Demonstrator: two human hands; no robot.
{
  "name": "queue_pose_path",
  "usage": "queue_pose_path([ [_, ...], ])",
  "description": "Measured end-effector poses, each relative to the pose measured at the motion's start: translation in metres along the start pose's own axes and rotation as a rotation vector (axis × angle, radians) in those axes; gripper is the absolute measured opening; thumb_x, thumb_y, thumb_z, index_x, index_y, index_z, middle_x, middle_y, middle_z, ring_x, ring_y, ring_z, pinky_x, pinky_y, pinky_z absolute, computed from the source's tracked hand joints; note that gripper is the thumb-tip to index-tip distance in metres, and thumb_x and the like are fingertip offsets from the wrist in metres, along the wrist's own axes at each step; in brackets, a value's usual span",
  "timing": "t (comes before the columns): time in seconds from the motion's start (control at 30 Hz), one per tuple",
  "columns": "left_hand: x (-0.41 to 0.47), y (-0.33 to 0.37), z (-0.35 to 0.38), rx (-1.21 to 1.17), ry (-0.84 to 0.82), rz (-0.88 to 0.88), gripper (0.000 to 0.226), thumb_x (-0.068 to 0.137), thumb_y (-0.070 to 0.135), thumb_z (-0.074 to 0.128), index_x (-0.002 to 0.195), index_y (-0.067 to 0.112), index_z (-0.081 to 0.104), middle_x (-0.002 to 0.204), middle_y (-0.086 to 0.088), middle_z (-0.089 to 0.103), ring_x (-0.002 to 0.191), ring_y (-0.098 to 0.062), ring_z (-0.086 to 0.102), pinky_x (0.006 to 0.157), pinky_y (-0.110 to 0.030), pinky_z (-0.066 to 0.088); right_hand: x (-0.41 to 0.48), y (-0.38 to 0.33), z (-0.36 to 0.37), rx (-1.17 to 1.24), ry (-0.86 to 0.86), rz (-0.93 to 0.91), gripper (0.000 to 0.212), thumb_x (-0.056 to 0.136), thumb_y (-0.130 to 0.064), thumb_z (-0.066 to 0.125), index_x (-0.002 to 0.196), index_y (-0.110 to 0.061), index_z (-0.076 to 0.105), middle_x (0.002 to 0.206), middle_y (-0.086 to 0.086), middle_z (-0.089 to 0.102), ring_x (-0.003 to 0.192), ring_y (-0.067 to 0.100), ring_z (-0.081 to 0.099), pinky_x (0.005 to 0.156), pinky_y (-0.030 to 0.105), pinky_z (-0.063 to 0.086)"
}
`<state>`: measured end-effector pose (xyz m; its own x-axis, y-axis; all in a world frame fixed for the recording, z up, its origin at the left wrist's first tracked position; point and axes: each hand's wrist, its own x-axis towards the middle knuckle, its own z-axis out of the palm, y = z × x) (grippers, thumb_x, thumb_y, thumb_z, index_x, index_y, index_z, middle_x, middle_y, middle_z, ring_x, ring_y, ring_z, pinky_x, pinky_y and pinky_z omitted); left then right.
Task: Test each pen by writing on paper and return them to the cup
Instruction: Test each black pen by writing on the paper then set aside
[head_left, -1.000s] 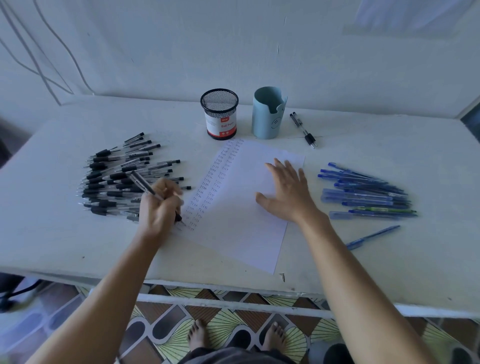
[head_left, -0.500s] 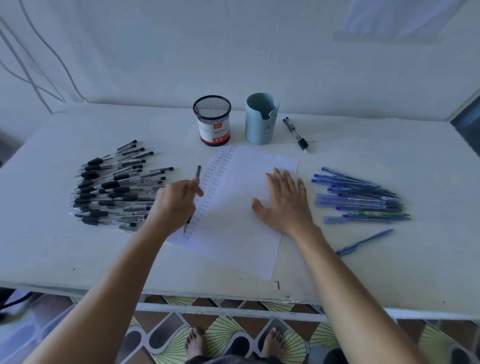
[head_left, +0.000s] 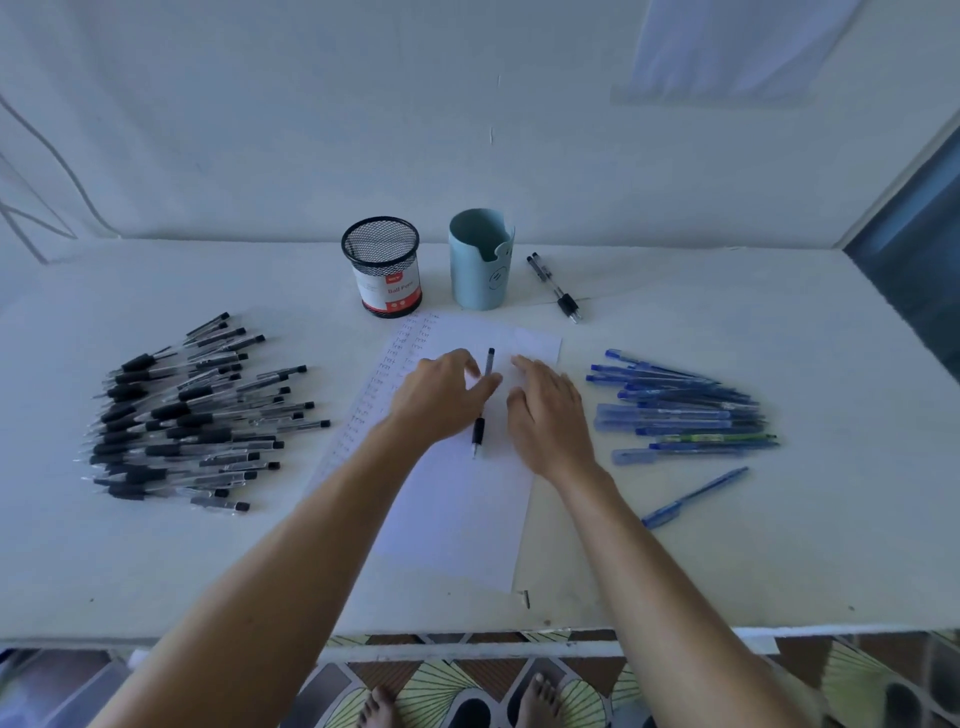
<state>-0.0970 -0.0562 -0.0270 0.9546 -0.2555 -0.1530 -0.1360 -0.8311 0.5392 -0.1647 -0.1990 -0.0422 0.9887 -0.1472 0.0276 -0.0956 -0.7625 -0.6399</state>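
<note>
A white sheet of paper (head_left: 467, 519) lies mid-table with rows of small writing down its left side. My left hand (head_left: 441, 400) is over the sheet and pinches a black pen (head_left: 477, 431) between thumb and fingers, with the pen's tip pointing toward me. My right hand (head_left: 550, 415) rests flat on the paper just right of the pen, fingers spread. Behind the paper stand a black mesh cup (head_left: 382, 260) and a light blue cup (head_left: 480, 275), both without pens showing.
A large pile of black pens (head_left: 192, 415) lies at the left, and a pile of blue pens (head_left: 680, 410) at the right. One blue pen (head_left: 693, 499) lies apart near me. Two black pens (head_left: 553, 286) lie beside the blue cup. The table edge (head_left: 467, 631) is close in front.
My left hand has carried the black pen from beside the black pile rightward to the middle of the paper, next to my right hand. The right hand stays on the sheet.
</note>
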Motion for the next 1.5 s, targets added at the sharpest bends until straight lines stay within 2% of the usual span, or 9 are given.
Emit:
queue_pose_path([
  [0.1,0.003,-0.003,-0.005,-0.015,0.163,-0.026,0.027,0.099,0.046,0.044,0.108,0.027,0.061,0.094,-0.005,0.071,0.096,-0.029,0.061,0.074,-0.037,0.049,0.001,0.000,0.000,0.021,0.023,0.003,0.044,0.104,-0.021,0.042,0.146,-0.010,0.042,0.151,0.005,0.045,0.144,0.020,0.033,0.122,0.037,0.013],
  [0.17,0.006,-0.010,-0.010,0.099,0.309,0.015,0.027,0.100,0.035,0.045,0.120,0.025,0.061,0.117,-0.004,0.067,0.114,-0.029,0.054,0.086,-0.038,0.042,0.003,-0.001,0.000,0.022,0.053,0.004,0.044,0.100,-0.029,0.050,0.140,-0.009,0.048,0.143,0.005,0.052,0.137,0.023,0.040,0.117,0.034,0.020],
  [0.27,0.012,-0.026,-0.012,0.276,0.190,0.036,0.050,0.103,0.045,0.039,0.150,0.027,0.037,0.159,-0.007,0.029,0.150,-0.028,0.014,0.115,-0.047,0.019,0.006,-0.005,0.004,-0.027,0.069,0.031,0.059,0.086,-0.053,0.049,0.126,-0.010,0.054,0.133,0.003,0.055,0.130,0.023,0.044,0.110,0.034,0.025],
  [0.33,0.016,-0.035,-0.009,0.333,0.080,0.021,0.061,0.103,0.052,0.030,0.157,0.026,0.020,0.166,-0.005,0.010,0.154,-0.028,-0.003,0.120,-0.048,0.006,0.007,-0.007,0.010,-0.080,0.100,0.024,0.066,0.074,-0.060,0.046,0.115,-0.009,0.055,0.127,0.004,0.056,0.124,0.025,0.048,0.107,0.037,0.029],
  [0.53,0.017,-0.041,-0.004,0.347,0.107,0.035,0.064,0.102,0.056,0.026,0.158,0.028,0.017,0.167,-0.003,0.011,0.153,-0.026,0.004,0.122,-0.046,0.004,0.010,-0.009,0.010,-0.083,0.195,0.037,0.024,0.079,-0.030,0.067,0.092,-0.013,0.059,0.107,0.003,0.058,0.109,0.027,0.053,0.096,0.036,0.034],
  [0.67,0.017,-0.041,-0.003,0.362,0.134,0.037,0.063,0.101,0.056,0.028,0.157,0.029,0.020,0.166,-0.002,0.015,0.153,-0.025,0.007,0.122,-0.045,0.005,0.018,-0.011,-0.001,-0.102,0.215,0.125,0.010,0.083,-0.029,0.064,0.086,-0.021,0.062,0.102,-0.004,0.066,0.102,0.024,0.056,0.088,0.036,0.038],
  [0.97,0.018,-0.042,-0.002,0.393,0.138,0.044,0.062,0.100,0.056,0.027,0.156,0.029,0.020,0.165,-0.002,0.017,0.152,-0.027,0.009,0.121,-0.045,0.007,0.081,0.007,-0.064,0.183,0.528,0.295,0.011,0.090,-0.018,0.061,0.092,-0.015,0.071,0.093,0.000,0.074,0.088,0.022,0.067,0.066,0.022,0.033],
  [1.3,0.019,-0.044,-0.001,0.419,0.133,0.045,0.081,0.085,0.065,0.001,0.155,0.030,0.018,0.165,-0.001,0.016,0.151,-0.028,0.009,0.120,-0.047,0.009,0.167,0.035,-0.067,0.079,0.309,0.351,0.032,0.092,-0.004,0.050,0.119,-0.004,0.068,0.120,0.015,0.069,0.116,0.032,0.060,0.097,0.032,0.047],
  [1.5,0.019,-0.043,-0.002,0.422,0.120,0.045,0.082,0.084,0.065,0.000,0.156,0.030,0.019,0.166,-0.002,0.016,0.152,-0.029,0.010,0.120,-0.048,0.010,0.168,0.028,-0.058,0.035,0.203,0.294,0.039,0.075,-0.028,0.046,0.084,-0.002,0.074,0.088,0.025,0.068,0.090,0.041,0.058,0.078,0.037,0.051],
])
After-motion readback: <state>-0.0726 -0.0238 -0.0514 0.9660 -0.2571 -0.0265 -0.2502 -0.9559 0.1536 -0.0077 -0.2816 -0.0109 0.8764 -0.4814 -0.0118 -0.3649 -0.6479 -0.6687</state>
